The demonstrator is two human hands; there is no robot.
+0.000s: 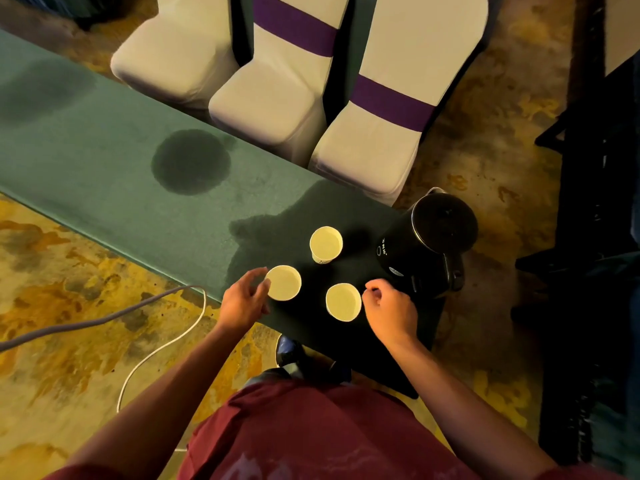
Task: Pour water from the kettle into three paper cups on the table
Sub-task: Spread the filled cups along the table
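Observation:
Three paper cups stand upright on the green table near its right end. My left hand curls round the side of the left cup. The near cup stands just left of my right hand, whose loosely curled fingers hold nothing and sit beside its rim. Farther back is the third cup. A black kettle with its lid open stands at the table's right end, its handle toward me and just beyond my right hand.
Dark wet patches mark the tablecloth, one round, one spreading under the cups. Three white covered chairs with purple bands stand behind the table. A white cable lies on the patterned floor to the left. Dark furniture stands at the right.

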